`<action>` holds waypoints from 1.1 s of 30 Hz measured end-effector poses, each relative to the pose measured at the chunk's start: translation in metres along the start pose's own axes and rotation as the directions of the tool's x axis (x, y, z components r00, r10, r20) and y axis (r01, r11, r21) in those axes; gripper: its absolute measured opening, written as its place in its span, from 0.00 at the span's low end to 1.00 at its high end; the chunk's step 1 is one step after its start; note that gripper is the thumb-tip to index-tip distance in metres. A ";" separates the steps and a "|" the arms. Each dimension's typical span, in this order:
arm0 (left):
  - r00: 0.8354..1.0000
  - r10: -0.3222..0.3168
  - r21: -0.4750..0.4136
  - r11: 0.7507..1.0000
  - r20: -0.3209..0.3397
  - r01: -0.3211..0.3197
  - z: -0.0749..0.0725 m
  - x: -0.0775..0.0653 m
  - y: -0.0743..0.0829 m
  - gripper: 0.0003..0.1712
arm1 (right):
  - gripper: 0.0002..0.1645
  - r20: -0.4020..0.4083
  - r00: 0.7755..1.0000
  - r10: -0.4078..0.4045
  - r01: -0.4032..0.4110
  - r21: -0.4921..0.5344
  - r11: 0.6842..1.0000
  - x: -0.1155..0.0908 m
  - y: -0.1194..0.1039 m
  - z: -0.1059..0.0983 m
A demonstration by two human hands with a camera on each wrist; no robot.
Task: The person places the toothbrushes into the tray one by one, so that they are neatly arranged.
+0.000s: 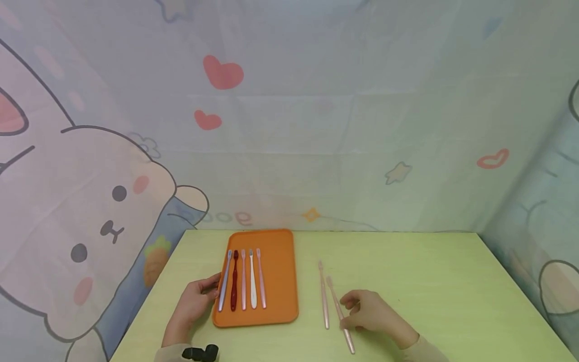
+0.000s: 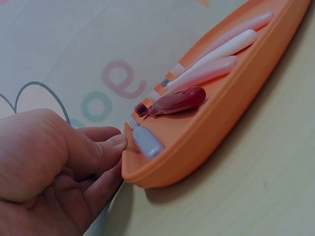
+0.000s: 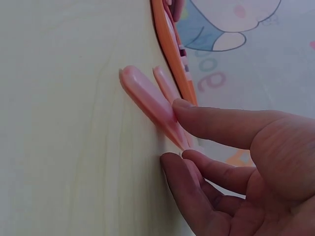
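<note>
My left hand (image 1: 193,304) pinches the left rim of an orange tray (image 1: 281,281), its thumb on the edge in the left wrist view. Side by side in the tray lie a blue toothbrush (image 1: 224,286), a dark red toothbrush (image 1: 234,286), a white toothbrush (image 1: 253,289) and two pink ones. To the tray's right, two more pink toothbrushes lie on the table. Over the nearer pink toothbrush (image 3: 147,96) is my right hand (image 1: 374,315), thumb and fingers spread apart around it. The thumb overlaps its handle; whether it touches, I cannot tell. The other pink toothbrush (image 1: 324,304) lies just left.
The pale wooden table (image 1: 420,271) reaches back to a cloth backdrop (image 1: 316,136) printed with a rabbit and hearts. Another patterned cloth hangs along the right side. A black strap device (image 1: 200,353) sits on my left wrist.
</note>
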State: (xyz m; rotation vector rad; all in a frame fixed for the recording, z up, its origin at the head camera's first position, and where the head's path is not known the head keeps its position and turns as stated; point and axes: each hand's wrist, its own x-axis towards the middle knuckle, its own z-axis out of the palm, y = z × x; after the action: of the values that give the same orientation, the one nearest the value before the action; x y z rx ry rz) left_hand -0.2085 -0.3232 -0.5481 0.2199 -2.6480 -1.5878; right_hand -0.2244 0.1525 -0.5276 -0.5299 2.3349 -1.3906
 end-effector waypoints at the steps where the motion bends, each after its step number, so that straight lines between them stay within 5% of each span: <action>1: 1.000 -0.001 -0.001 1.000 0.000 0.001 0.000 0.000 0.000 0.27 | 0.29 0.000 1.000 -0.003 0.003 -0.003 1.000 0.000 0.000 0.000; 24: 1.000 -0.016 0.006 1.000 -0.004 0.016 0.001 0.003 -0.003 0.28 | 0.26 -0.043 0.999 -0.024 0.019 -0.118 0.993 0.003 0.000 0.003; 33: 1.000 -0.017 0.028 0.999 -0.007 0.017 0.001 0.001 -0.002 0.27 | 0.27 -0.041 0.999 -0.022 0.019 -0.086 0.996 0.002 -0.001 0.004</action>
State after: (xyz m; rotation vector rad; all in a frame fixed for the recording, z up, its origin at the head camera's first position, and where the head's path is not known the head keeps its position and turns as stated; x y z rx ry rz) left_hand -0.2094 -0.3230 -0.5505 0.2490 -2.6720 -1.5521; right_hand -0.2235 0.1479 -0.5285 -0.5561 2.4377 -1.3276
